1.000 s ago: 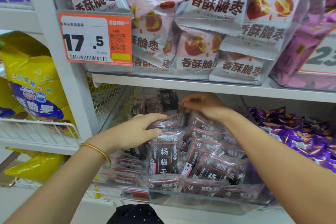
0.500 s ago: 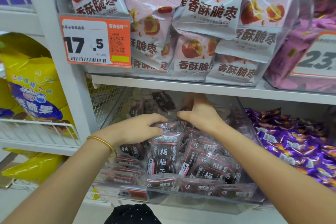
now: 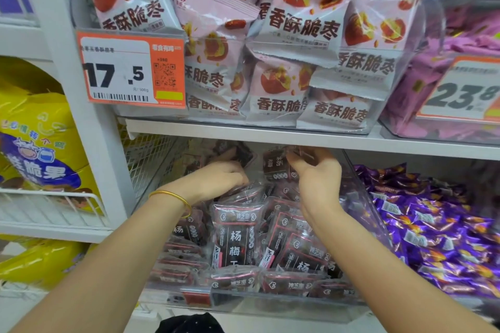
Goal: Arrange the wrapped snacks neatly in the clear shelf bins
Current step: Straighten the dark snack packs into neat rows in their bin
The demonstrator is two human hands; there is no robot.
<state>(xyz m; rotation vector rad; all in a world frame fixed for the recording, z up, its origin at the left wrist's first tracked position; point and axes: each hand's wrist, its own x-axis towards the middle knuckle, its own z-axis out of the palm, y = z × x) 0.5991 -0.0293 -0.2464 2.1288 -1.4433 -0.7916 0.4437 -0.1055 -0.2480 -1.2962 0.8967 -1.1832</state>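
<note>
Clear bin [image 3: 284, 305]: dark snack packets [image 3: 238, 235] heaped beneath and between both hands. Left hand [image 3: 216, 181]: fingers curled down among them, grip hidden, cannot tell. Right hand [image 3: 318, 174]: fingertips apparently pinching raised packet [image 3: 273, 167] just left of it.

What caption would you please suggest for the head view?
Left hand rests among dark wrapped snacks in the clear bin; right hand pinches one packet.

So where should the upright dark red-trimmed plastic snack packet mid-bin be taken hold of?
Probably pinch the top seal of the upright dark red-trimmed plastic snack packet, from front and above: its sides look wedged between neighbours, its top edge free.
</note>
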